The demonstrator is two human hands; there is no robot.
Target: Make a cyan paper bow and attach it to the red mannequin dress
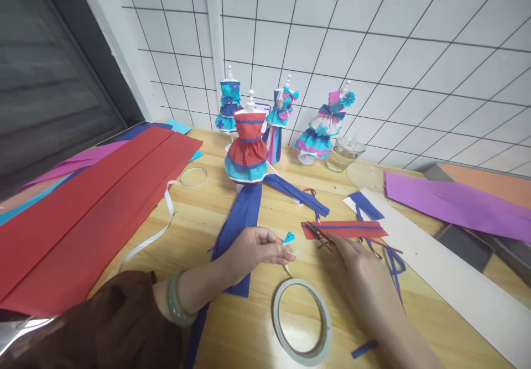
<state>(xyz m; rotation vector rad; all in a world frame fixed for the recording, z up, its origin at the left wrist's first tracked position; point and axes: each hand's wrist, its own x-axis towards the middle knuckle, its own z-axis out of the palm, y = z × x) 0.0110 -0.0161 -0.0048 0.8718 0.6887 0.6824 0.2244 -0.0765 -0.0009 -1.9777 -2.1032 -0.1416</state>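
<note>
My left hand [261,251] pinches a small pleated turquoise paper piece [289,238] between thumb and fingertips, and a short white bit of tape shows at the same fingers. Just below it lies a roll of tape [277,313], with a loose end rising toward the hand. My right hand [352,261] is closed round a pair of dark scissors [318,233], whose handles are partly hidden by the fingers. Under the scissors lies a red paper strip [352,228] with a blue line along it. A blue crepe paper strip [237,236] runs beneath my left forearm.
A small dress form [248,150] in a red and blue paper dress stands ahead, with several others behind. Beside them is a glass cup [345,156]. Red paper sheets [103,203] cover the left; purple paper [456,206] and a long white board [440,264] lie right.
</note>
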